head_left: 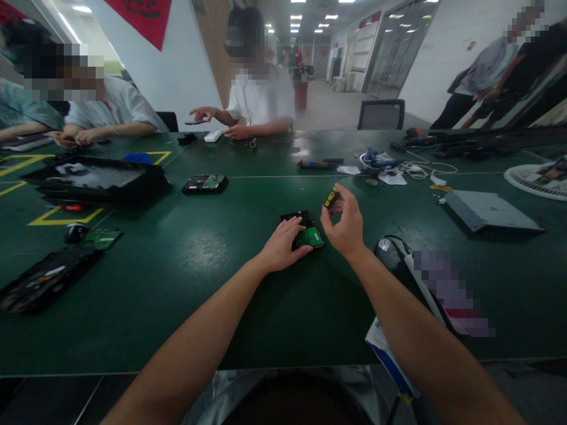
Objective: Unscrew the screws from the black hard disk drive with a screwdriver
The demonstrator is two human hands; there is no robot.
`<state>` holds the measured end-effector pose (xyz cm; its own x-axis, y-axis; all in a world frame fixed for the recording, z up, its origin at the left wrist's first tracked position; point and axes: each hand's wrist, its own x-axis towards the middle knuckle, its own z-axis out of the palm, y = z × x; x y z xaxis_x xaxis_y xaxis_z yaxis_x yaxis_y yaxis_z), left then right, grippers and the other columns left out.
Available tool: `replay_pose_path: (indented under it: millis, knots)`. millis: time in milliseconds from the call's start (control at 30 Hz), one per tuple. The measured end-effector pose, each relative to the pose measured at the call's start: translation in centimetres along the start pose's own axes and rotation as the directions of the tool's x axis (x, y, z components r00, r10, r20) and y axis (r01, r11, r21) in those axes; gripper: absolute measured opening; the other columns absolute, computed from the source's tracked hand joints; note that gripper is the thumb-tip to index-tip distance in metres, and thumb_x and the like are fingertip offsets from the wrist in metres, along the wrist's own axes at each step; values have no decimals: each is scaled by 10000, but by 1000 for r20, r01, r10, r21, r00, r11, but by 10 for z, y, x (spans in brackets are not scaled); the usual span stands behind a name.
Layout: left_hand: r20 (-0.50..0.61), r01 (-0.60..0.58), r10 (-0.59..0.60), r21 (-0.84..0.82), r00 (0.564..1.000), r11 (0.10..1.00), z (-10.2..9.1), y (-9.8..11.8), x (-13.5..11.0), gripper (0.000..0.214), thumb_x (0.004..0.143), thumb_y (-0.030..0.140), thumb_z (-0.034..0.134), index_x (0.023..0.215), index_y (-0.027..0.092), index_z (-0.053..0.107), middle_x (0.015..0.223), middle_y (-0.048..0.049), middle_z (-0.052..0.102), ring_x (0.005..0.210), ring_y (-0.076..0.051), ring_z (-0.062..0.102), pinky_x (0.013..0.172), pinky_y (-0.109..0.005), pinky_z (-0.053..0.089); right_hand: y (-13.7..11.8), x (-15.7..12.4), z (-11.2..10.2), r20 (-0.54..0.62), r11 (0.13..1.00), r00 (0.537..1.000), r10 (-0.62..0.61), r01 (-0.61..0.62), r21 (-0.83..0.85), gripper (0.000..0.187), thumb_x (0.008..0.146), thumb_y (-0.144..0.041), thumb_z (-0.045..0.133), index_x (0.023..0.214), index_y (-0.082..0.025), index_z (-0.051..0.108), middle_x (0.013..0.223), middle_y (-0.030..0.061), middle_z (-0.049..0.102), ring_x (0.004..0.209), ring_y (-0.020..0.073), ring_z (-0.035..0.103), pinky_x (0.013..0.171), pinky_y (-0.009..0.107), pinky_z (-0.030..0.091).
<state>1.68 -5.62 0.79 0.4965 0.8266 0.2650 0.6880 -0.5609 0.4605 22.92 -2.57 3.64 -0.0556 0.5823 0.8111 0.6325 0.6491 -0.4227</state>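
Fingers spread, my left hand (pixel 283 245) lies across a black device with a green circuit board (pixel 310 237), which looks like a hard drive, flat on the table. The fingertips touch its dark far part, and the thumb stretches along its near edge. Just right of it, my right hand (pixel 345 221) is raised, pinching a small yellow and black screwdriver (pixel 330 199) between thumb and fingers. The screwdriver's shaft cannot be made out, and it is apart from the board.
Another hard drive (pixel 205 183) lies farther back. Left stand a black tray (pixel 101 183) and a black casing (pixel 48 277) by a green board (pixel 103 238). Right are a grey metal box (pixel 491 211), cables (pixel 414 168) and a black pouch (pixel 398 265). Co-workers sit across the table.
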Motion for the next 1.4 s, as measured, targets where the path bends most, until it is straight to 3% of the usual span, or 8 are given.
replay_pose_path:
  millis: [133, 667, 1167, 1400]
  knots:
    - [1, -7, 7, -1, 1000, 1000, 0, 0, 0, 642, 931, 552, 624, 1411, 131, 554, 1617, -190, 426, 1562, -310, 302, 1290, -530, 219, -1, 0, -1, 5, 1000, 1000, 19, -19, 0, 663, 916, -227, 630, 1525, -298, 377, 1359, 123, 531, 886, 210, 654, 737, 409, 650]
    - [3, 1, -1, -2, 1000, 1000, 0, 0, 0, 640, 927, 558, 620, 1411, 146, 551, 1627, -173, 417, 1563, -316, 297, 1291, -538, 221, -4, 0, -1, 21, 1000, 1000, -7, 6, 29, 704, 939, -175, 569, 1583, -320, 324, 1382, 120, 515, 985, 231, 664, 828, 439, 659]
    - [10, 7, -7, 1, 1000, 1000, 0, 0, 0, 649, 928, 560, 618, 1423, 145, 550, 1633, -170, 410, 1567, -310, 288, 1294, -532, 213, -3, -1, -1, 15, 1000, 1000, 9, -9, 11, 669, 922, -209, 615, 1537, -312, 373, 1374, 116, 517, 888, 195, 660, 731, 388, 658]
    - [3, 8, -8, -13, 1000, 1000, -1, 1, 0, 625, 923, 554, 626, 1410, 169, 550, 1636, -157, 408, 1565, -312, 294, 1290, -550, 218, -1, -1, 0, 28, 1000, 1000, 14, -14, -4, 703, 921, -214, 612, 1555, -308, 322, 1399, 140, 521, 928, 215, 672, 739, 413, 672]
